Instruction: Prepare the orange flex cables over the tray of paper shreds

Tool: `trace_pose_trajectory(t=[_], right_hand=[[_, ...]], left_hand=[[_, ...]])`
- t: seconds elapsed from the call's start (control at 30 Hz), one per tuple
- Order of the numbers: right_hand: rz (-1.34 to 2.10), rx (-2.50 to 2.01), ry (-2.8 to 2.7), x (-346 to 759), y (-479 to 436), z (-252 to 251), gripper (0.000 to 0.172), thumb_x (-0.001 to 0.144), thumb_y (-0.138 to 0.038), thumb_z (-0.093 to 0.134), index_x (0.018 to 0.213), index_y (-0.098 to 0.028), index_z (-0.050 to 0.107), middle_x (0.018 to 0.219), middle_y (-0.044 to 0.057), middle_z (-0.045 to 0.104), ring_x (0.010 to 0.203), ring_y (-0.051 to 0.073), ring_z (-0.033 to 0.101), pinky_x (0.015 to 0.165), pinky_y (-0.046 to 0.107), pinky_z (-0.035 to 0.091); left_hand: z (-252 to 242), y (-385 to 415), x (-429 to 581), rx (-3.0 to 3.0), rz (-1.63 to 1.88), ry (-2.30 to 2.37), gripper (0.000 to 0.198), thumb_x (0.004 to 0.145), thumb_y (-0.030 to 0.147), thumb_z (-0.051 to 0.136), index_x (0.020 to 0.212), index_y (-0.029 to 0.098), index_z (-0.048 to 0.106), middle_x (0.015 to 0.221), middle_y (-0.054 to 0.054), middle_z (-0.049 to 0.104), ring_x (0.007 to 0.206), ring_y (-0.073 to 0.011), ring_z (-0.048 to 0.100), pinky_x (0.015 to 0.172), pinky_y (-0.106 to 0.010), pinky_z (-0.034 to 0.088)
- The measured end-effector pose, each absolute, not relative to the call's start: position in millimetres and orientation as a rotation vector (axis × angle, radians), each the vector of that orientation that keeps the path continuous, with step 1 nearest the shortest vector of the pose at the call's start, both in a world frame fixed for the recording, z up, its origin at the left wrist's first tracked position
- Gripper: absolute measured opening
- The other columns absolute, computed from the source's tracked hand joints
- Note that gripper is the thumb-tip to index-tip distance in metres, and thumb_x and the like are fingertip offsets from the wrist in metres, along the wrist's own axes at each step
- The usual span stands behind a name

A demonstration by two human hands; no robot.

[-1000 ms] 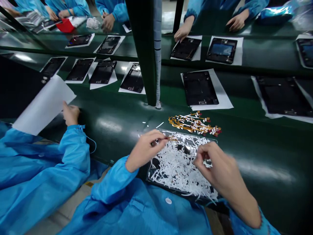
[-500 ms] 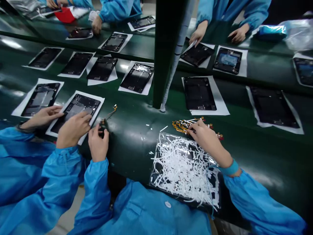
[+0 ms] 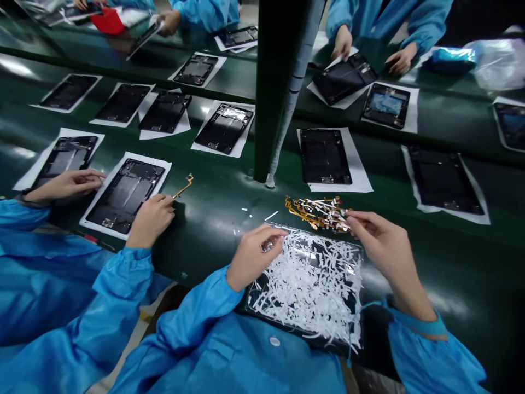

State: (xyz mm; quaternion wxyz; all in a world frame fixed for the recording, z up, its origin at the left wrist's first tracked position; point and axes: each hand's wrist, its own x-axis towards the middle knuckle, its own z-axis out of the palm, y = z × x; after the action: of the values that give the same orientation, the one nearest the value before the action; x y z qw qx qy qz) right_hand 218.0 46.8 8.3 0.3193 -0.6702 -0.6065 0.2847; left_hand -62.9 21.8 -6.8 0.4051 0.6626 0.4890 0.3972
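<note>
My right hand [image 3: 385, 241] is closed, thumb and forefinger pinching a flex cable at the right end of a pile of orange flex cables [image 3: 305, 210] with white strips. My left hand [image 3: 256, 254] hovers over the left rear corner of a clear tray [image 3: 251, 306]. Its fingers are curved, with a small gap to the thumb, and nothing shows between them. White paper-like strips [image 3: 307, 290] fill the tray. To the left, a co-worker's hand [image 3: 151, 219] is beside an orange flex cable [image 3: 183, 187], next to a black tablet housing [image 3: 127, 194] on white paper.
A dark green post [image 3: 273, 93] rises from the green bench [image 3: 213, 219]. Several tablet housings on paper lie behind, among them one right of the post [image 3: 326, 156] and one at far right [image 3: 445, 178]. Across the bench, a co-worker's hand [image 3: 342, 44] lifts a dark housing [image 3: 344, 79].
My left hand has moved right, from beside the co-worker's hand to the tray. My right hand has shifted to the pile's right end. The co-worker's hand has moved off the tablet housing toward the cable.
</note>
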Motion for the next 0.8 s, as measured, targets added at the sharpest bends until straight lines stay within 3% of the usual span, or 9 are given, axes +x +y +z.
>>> trace_pose_trajectory(t=[0.17, 0.3, 0.37, 0.47, 0.6, 0.8], right_hand=[[0.845, -1.619, -1.586, 199, 1, 30, 0.018, 0.09, -0.041, 0.068, 0.094, -0.024, 0.071, 0.076, 0.001, 0.07, 0.061, 0.014, 0.064, 0.058, 0.026, 0.053], [0.955, -1.542, -1.625, 186, -21, 31, 0.015, 0.094, -0.037, 0.065, 0.099, -0.023, 0.07, 0.072, 0.0, 0.069, 0.061, 0.014, 0.065, 0.058, 0.026, 0.053], [0.939, -1.545, -1.616, 184, -26, 26, 0.015, 0.095, -0.035, 0.064, 0.101, -0.023, 0.069, 0.073, 0.0, 0.07, 0.062, 0.014, 0.066, 0.06, 0.026, 0.053], [0.932, -1.544, -1.55, 183, -30, 19, 0.014, 0.096, -0.034, 0.063, 0.103, -0.022, 0.067, 0.073, 0.0, 0.07, 0.063, 0.014, 0.067, 0.062, 0.027, 0.054], [0.946, -1.516, -1.433, 179, -34, 15, 0.015, 0.095, -0.035, 0.063, 0.103, -0.022, 0.066, 0.073, 0.0, 0.07, 0.063, 0.015, 0.068, 0.064, 0.029, 0.057], [1.006, -1.488, -1.405, 172, -39, 15, 0.017, 0.095, -0.035, 0.064, 0.104, -0.021, 0.068, 0.075, 0.002, 0.072, 0.064, 0.017, 0.071, 0.065, 0.032, 0.06]], left_hand=[[6, 27, -11, 1.517, 1.004, 1.011, 0.028, 0.088, 0.025, 0.073, 0.115, 0.021, 0.071, 0.106, -0.006, 0.074, 0.081, -0.013, 0.07, 0.069, -0.025, 0.059], [9, 27, -1, 1.662, 1.024, 0.897, 0.012, 0.092, 0.025, 0.07, 0.099, 0.02, 0.077, 0.097, -0.004, 0.077, 0.088, -0.015, 0.072, 0.083, -0.03, 0.061], [8, 26, -2, 1.757, 1.035, 0.88, 0.012, 0.093, 0.022, 0.067, 0.101, 0.02, 0.077, 0.098, -0.004, 0.078, 0.091, -0.0152, 0.072, 0.088, -0.032, 0.06], [7, 20, -3, 1.823, 1.09, 0.962, 0.015, 0.093, 0.022, 0.068, 0.106, 0.02, 0.075, 0.101, -0.005, 0.076, 0.092, -0.0149, 0.071, 0.083, -0.03, 0.061], [9, 9, 0, 1.861, 1.165, 1.057, 0.009, 0.091, 0.023, 0.07, 0.097, 0.018, 0.074, 0.092, -0.004, 0.072, 0.084, -0.0134, 0.068, 0.072, -0.026, 0.061], [7, 3, 3, 1.833, 1.213, 1.097, 0.007, 0.091, 0.022, 0.07, 0.096, 0.018, 0.074, 0.09, -0.004, 0.073, 0.078, -0.0122, 0.068, 0.068, -0.025, 0.06]])
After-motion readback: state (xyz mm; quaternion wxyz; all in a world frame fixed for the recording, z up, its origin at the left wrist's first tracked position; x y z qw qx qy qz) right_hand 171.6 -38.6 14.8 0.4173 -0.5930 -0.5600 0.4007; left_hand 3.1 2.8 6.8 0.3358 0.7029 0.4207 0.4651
